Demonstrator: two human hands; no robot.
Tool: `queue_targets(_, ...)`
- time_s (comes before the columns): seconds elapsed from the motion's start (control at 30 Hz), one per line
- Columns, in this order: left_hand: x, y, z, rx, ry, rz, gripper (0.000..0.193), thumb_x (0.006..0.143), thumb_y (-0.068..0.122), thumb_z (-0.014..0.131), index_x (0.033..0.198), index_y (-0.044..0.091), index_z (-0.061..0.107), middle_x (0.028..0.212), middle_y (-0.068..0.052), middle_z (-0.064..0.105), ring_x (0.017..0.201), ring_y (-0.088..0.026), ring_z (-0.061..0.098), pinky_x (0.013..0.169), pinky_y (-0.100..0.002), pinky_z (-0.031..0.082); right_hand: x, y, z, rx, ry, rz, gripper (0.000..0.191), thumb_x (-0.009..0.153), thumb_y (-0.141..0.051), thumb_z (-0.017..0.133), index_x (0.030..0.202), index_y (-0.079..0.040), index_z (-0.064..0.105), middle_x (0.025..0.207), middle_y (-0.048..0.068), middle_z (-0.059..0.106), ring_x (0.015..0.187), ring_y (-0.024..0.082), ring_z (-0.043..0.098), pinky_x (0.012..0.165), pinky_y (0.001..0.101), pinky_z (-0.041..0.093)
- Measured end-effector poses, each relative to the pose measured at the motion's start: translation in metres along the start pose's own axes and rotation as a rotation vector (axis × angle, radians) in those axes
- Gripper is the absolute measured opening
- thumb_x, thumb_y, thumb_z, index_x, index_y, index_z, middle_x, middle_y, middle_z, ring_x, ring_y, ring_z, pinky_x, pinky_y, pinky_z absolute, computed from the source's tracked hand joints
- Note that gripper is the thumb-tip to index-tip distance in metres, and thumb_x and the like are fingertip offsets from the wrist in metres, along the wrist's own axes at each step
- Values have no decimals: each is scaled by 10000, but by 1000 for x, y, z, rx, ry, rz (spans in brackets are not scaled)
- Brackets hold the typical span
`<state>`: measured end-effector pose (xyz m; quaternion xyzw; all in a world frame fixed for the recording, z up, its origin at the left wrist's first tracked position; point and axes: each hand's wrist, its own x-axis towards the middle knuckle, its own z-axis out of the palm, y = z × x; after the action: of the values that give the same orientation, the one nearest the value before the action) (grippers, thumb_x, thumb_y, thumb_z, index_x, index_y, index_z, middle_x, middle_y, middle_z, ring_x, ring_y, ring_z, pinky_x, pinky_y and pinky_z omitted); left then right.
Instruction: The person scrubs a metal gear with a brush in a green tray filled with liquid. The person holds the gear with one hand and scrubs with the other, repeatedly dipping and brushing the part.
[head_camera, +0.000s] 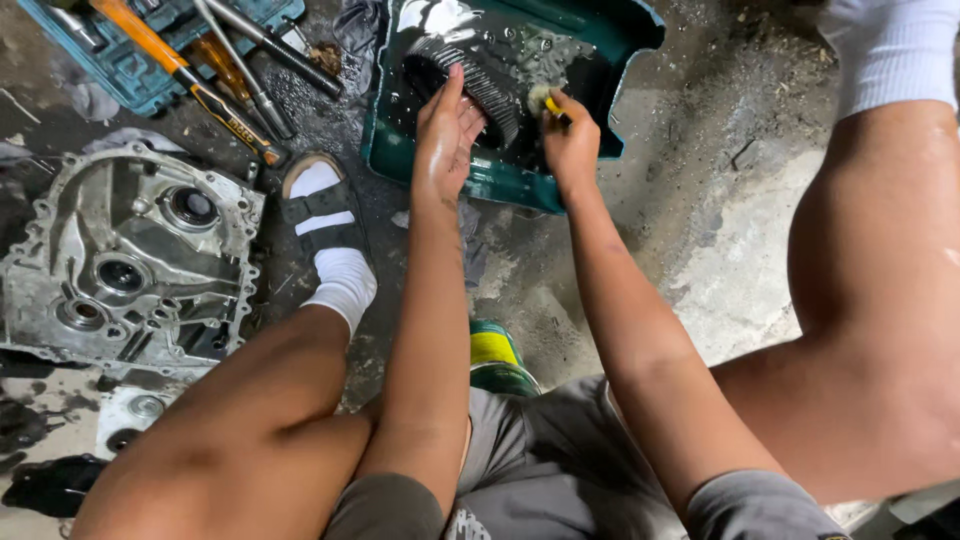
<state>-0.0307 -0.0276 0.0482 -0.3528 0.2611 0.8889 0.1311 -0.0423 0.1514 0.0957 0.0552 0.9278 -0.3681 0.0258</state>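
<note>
A dark toothed gear ring (490, 92) stands on edge in a green plastic basin (520, 185) of dark oily liquid on the floor. My left hand (447, 130) grips the gear's near side. My right hand (570, 140) holds a small yellow-handled brush (545, 100) with pale bristles against the gear's teeth. Both forearms reach forward between my bare knees.
A grey aluminium transmission casing (130, 260) lies on the floor at left. A blue tool tray (130, 65) with an orange-handled tool (190, 85) and metal bars sits at top left. My sandalled foot (325, 230) rests beside the basin. A green and yellow can (495, 355) stands near my lap.
</note>
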Motion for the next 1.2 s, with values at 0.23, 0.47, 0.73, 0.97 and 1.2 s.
queue_targets(0.23, -7, 22, -8, 9, 20, 33, 622, 951, 537, 623, 1257, -4, 627, 1238, -135, 700, 1144, -257, 659, 1023, -406, 482, -27, 16, 22, -61, 62, -34, 466, 943, 60, 724, 1371, -97, 628, 1304, 174, 668, 1212, 383, 656, 1043, 381, 533)
queue_targets(0.47, -12, 34, -5, 4, 6, -10, 603, 945, 550, 633, 1231, 19, 634, 1210, -125, 699, 1139, -253, 662, 1035, -410, 472, -39, 25, 22, -154, -56, -133, 760, 686, 99, 755, 1407, -47, 565, 1362, 229, 598, 1228, 438, 586, 1041, 424, 494)
queue_targets(0.73, 19, 5, 7, -104, -23, 9, 904, 897, 555, 712, 1474, -73, 413, 1517, -246, 461, 1406, -348, 451, 1180, -428, 318, -1, 16, -2, 610, 2, 305, 286, 943, -44, 788, 1203, 33, 697, 1031, 88, 748, 884, 191, 700, 805, 335, 586)
queue_targets(0.97, 45, -2, 14, -183, 39, -47, 1220, 797, 522, 816, 1547, -80, 66, 1660, -316, 152, 1548, -431, 216, 1254, -475, 213, -63, -74, -72, 874, -64, 377, 292, 955, -135, 748, 1202, 13, 699, 1013, 57, 739, 845, 119, 698, 788, 270, 613)
queue_targets(1.2, 35, 15, 29, -94, 11, -61, 1221, 734, 578, 834, 1538, -86, 199, 1583, -262, 335, 1406, -357, 391, 1202, -465, 301, -42, -83, -53, 690, -272, 146, 271, 965, -75, 773, 1215, 10, 713, 1090, 57, 714, 939, 102, 627, 817, 259, 502)
